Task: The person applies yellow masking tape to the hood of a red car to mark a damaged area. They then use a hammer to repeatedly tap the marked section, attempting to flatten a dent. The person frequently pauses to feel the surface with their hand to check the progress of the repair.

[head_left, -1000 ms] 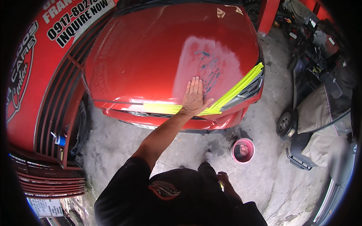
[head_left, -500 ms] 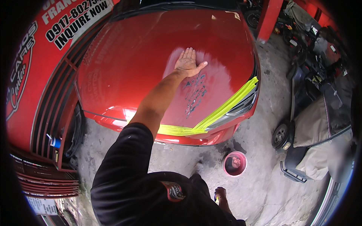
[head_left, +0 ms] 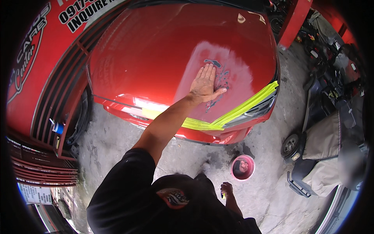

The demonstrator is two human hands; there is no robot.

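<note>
Since half a second ago, the bare left hand [head_left: 203, 85] has slid from the top of the pale pinkish, matte patch [head_left: 238, 74] down to its left-middle part, beside the dark marks. Largest is the glossy red car hood [head_left: 156, 58], which fills the upper middle of the view and carries that patch near its front right corner. Bright yellow-green strips of masking tape [head_left: 245, 104] run along the hood's front edge and up beside the dark-framed headlight [head_left: 254, 112]. On the grey concrete floor [head_left: 269, 156] stands a round pink bucket [head_left: 253, 170] with a pinkish lump [head_left: 243, 166] inside. The left hand lies flat, palm down — fingers together, thumb spread out to the right — its fingertips just below the dark grey blotch [head_left: 212, 62]. Low on the right, the right hand [head_left: 227, 189] is curled around a small yellow item [head_left: 223, 195] — mostly hidden, so its kind cannot be told.
</note>
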